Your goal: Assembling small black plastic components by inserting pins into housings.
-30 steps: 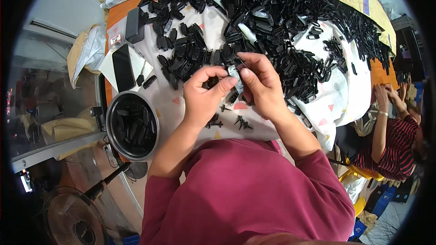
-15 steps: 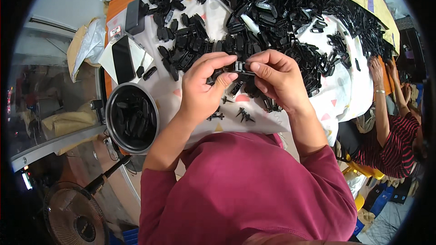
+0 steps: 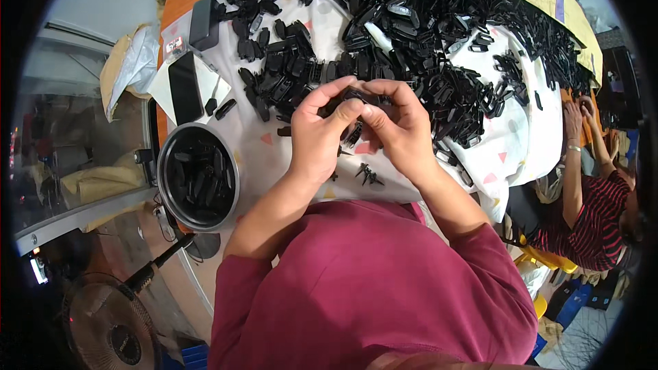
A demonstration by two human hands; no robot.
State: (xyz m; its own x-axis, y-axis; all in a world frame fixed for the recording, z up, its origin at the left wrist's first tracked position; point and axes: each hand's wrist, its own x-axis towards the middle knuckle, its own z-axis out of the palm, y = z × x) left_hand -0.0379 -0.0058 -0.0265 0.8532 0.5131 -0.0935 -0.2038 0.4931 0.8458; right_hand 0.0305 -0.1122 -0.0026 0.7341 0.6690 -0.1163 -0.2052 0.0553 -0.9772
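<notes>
In the head view, a patterned white cloth (image 3: 250,171) is covering much of the orange bench (image 3: 178,3), and a heap of black parts (image 3: 439,0) is spreading across it. A metal bowl (image 3: 236,181) is sitting at the left; a fan (image 3: 110,322) is standing below it. A striped-shirted co-worker (image 3: 593,212) is sitting at the right. The left hand's (image 3: 317,133) and right hand's (image 3: 403,133) grips are clamping one small black piece (image 3: 359,94) above the cloth; fingers are hiding its shape. The upper edge is cutting off the heap.
</notes>
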